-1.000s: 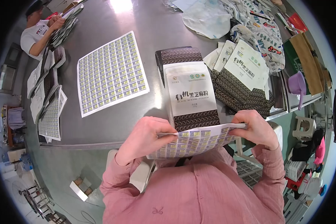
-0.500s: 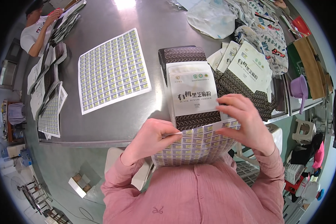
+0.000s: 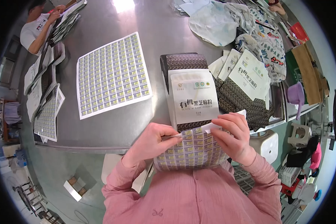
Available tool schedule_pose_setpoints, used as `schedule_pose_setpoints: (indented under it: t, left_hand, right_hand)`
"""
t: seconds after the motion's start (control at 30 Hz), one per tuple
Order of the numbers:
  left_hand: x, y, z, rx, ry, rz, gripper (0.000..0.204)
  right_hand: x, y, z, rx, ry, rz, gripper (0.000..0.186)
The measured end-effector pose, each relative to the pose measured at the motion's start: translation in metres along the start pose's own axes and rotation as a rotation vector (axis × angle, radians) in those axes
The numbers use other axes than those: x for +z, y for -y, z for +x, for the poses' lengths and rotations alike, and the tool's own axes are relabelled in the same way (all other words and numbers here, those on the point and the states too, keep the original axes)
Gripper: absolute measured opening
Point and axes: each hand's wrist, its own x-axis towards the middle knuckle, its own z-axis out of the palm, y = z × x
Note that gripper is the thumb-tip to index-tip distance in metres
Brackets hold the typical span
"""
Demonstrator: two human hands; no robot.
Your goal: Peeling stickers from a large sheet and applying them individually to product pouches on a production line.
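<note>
My left hand (image 3: 153,142) pinches the upper edge of a bent sheet of small yellow-and-purple labels (image 3: 186,153) at the table's front, against my pink shirt. My right hand (image 3: 231,138) grips the sheet's right part, fingers bent over a white strip along its top edge. Just beyond lies a stack of white pouches (image 3: 194,97) with dark patterned bands. To its right, more pouches (image 3: 246,74) lie fanned out. A flat label sheet (image 3: 114,74) rests to the left.
Piles of pouches and sheets (image 3: 44,86) line the steel table's (image 3: 104,22) left edge, near a co-worker (image 3: 33,33). Printed cloths (image 3: 265,48), a purple scoop (image 3: 296,97) and cardboard (image 3: 310,74) are at the right, where another person's hand (image 3: 274,7) shows. Stools (image 3: 298,132) stand below.
My right hand first rose toward the pouch stack, then came down and inward onto the sheet's top edge, where a white strip now shows. My left hand keeps its pinch.
</note>
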Motion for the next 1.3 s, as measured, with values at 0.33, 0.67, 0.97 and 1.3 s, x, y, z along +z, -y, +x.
schedule_pose_setpoints:
  t: [0.33, 0.67, 0.97, 1.3]
  left_hand:
    - [0.006, -0.008, 0.007, 0.173, 0.038, 0.151, 0.014]
    - [0.005, 0.002, 0.014, 0.23, 0.048, 0.205, 0.013]
    - [0.004, 0.006, 0.016, 0.227, 0.064, 0.173, 0.013]
    - [0.006, 0.0, 0.016, 0.193, 0.049, 0.201, 0.015]
  right_hand:
    - [0.008, -0.059, 0.113, 0.767, 0.438, 0.77, 0.019]
    - [0.057, -0.07, 0.15, 0.808, 0.814, 0.698, 0.024]
    - [0.064, -0.068, 0.156, 0.773, 0.843, 0.653, 0.023]
    - [0.074, -0.065, 0.161, 0.627, 0.848, 0.27, 0.04]
